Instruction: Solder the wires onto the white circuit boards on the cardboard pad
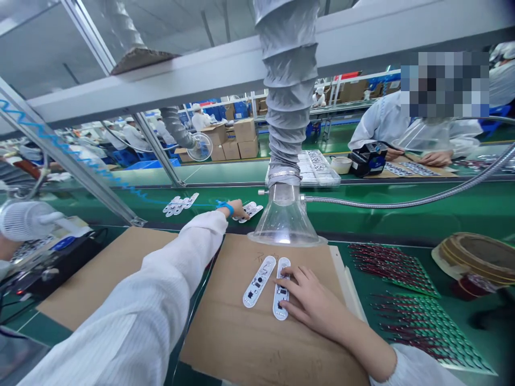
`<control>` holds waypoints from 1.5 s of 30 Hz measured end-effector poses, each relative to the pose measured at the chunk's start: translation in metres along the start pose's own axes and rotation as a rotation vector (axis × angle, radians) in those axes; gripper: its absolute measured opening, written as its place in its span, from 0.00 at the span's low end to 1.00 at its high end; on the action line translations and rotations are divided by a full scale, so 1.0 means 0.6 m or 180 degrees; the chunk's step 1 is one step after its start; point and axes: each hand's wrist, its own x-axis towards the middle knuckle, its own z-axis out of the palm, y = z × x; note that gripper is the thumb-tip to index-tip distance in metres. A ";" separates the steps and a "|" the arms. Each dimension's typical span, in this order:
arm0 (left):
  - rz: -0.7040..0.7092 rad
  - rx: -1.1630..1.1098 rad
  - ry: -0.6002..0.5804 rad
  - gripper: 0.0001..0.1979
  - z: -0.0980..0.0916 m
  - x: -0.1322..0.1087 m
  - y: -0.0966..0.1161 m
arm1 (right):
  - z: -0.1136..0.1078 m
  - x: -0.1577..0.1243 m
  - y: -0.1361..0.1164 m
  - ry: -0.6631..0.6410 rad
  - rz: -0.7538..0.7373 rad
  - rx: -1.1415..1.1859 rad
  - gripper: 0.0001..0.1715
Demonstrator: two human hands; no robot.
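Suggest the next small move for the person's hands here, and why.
Probably the left hand should draw the white circuit board strip back toward the cardboard sheet, since it touches that strip on the green conveyor belt, while the right hand lies on separate boards on the sheet.

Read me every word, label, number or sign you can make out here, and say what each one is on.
Handwritten marks on the brown cardboard sheet: too blurred to read.
Printing on the white circuit board: too small to read.
Blue label on the black device: too small to read.
No word, brand or number can be quoted.
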 end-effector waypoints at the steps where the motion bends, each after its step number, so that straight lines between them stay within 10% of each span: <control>1: -0.0009 -0.0058 -0.0043 0.20 -0.003 -0.014 -0.011 | 0.001 -0.001 0.001 0.0009 -0.0008 -0.0001 0.21; 8: 0.0128 -0.0646 -0.0151 0.31 0.069 -0.174 -0.074 | 0.011 0.003 0.012 -0.0060 -0.0158 -0.0159 0.21; 15: 0.0406 -0.0861 0.0304 0.10 0.175 -0.283 -0.095 | 0.021 0.006 0.012 -0.0041 -0.0304 -0.0164 0.19; 29: 0.1189 -0.1131 0.0073 0.14 0.204 -0.330 -0.069 | 0.018 0.010 0.015 0.0239 -0.0155 -0.0291 0.26; 38: 0.1052 -0.0820 0.0549 0.16 0.210 -0.276 -0.038 | 0.004 0.012 0.009 0.0118 -0.0325 -0.0051 0.15; 45: 0.1640 -0.1240 0.0614 0.15 0.233 -0.299 -0.043 | -0.004 -0.002 0.009 0.0109 0.0002 0.0044 0.42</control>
